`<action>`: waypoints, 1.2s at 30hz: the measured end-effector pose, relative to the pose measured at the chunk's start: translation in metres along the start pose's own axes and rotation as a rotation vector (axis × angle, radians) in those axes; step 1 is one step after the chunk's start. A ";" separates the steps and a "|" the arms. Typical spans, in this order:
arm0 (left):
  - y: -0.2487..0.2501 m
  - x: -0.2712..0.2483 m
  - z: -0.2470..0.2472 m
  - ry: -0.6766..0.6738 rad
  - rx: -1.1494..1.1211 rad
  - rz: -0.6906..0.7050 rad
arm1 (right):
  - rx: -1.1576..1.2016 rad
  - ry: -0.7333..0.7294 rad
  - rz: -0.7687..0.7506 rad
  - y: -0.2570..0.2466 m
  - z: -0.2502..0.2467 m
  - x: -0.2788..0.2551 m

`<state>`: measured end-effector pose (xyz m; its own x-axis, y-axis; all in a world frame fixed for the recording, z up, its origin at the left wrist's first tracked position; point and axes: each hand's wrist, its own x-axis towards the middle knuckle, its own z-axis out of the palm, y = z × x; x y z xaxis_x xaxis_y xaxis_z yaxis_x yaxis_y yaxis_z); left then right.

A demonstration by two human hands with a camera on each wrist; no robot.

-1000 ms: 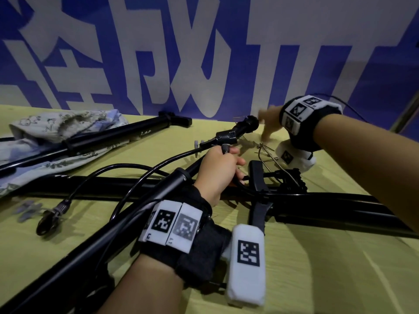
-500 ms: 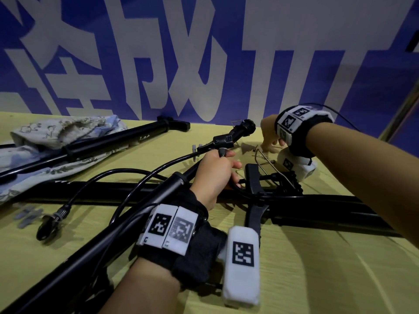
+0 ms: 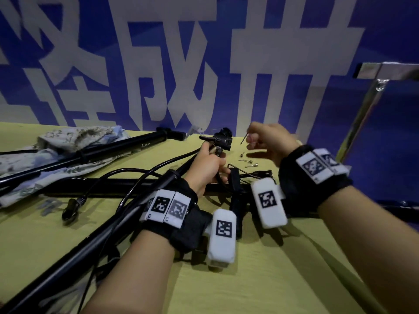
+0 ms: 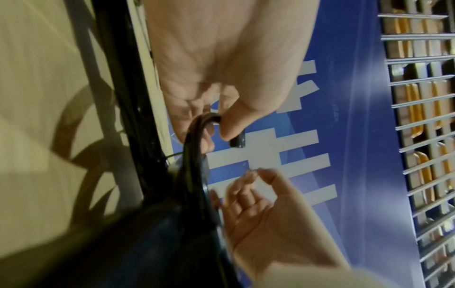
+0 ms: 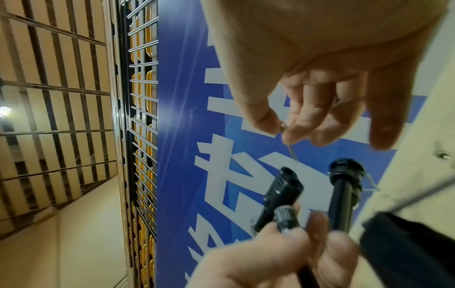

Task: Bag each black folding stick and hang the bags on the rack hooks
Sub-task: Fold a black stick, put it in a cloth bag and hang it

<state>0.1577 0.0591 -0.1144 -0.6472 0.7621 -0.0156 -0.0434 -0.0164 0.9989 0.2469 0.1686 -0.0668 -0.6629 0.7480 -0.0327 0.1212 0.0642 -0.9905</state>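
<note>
Looks like a staged workstation in a warehouse or industrial hall, not a home. Yellow-green surface (image 3: 260, 279) backed by a big blue banner (image 3: 204, 53) with large white characters. Metal rack frame (image 3: 371, 91) at right. Wrist views show wire mesh fencing (image 5: 142, 117) with yellow parts behind, and a high slatted ceiling (image 5: 49, 78).

Left hand (image 3: 207, 165) grips a black hose end (image 3: 218, 141) near the tabletop's (image 3: 260, 279) far edge. Right hand (image 3: 269, 141), raised just beside it, pinches what looks like a thin metal needle (image 3: 243, 139). Floral cloth (image 3: 74, 141) at far left corner.
</note>
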 end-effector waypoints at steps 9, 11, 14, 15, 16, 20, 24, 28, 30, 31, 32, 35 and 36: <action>0.021 -0.002 -0.025 0.190 -0.418 0.084 | 0.182 0.044 0.186 0.032 -0.007 -0.023; 0.020 -0.005 -0.025 0.156 -0.317 0.045 | 0.198 0.075 0.145 0.034 -0.005 -0.028; 0.014 -0.009 -0.017 0.070 -0.090 0.009 | 0.169 0.117 0.000 0.034 -0.004 -0.037; 0.012 -0.009 -0.014 0.042 -0.026 -0.005 | 0.159 0.129 -0.082 0.033 -0.003 -0.040; 0.011 -0.010 -0.011 0.021 0.028 -0.020 | 0.153 0.142 -0.168 0.031 -0.002 -0.043; 0.008 -0.009 -0.007 -0.008 0.110 -0.058 | 0.036 0.140 -0.414 0.026 0.005 -0.052; 0.008 -0.010 -0.005 -0.052 0.172 -0.052 | -0.173 0.129 -0.479 0.027 0.012 -0.053; 0.008 -0.011 -0.001 -0.036 0.240 -0.007 | -0.296 0.143 -0.453 0.029 0.012 -0.048; 0.009 -0.014 0.000 -0.030 0.261 0.010 | -0.357 0.138 -0.448 0.030 0.012 -0.047; 0.010 -0.016 0.001 -0.025 0.276 0.021 | -0.378 0.134 -0.448 0.030 0.012 -0.047; 0.010 -0.017 0.002 -0.024 0.284 0.032 | -0.393 0.133 -0.453 0.030 0.011 -0.047; 0.012 -0.020 0.004 -0.026 0.278 0.053 | -0.426 0.130 -0.468 0.030 0.011 -0.046; 0.012 -0.021 0.004 -0.026 0.277 0.055 | -0.431 0.126 -0.473 0.030 0.011 -0.046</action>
<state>0.1738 0.0455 -0.1015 -0.6233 0.7811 0.0366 0.2029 0.1163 0.9723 0.2728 0.1288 -0.0969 -0.6290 0.6441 0.4353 0.1406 0.6450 -0.7511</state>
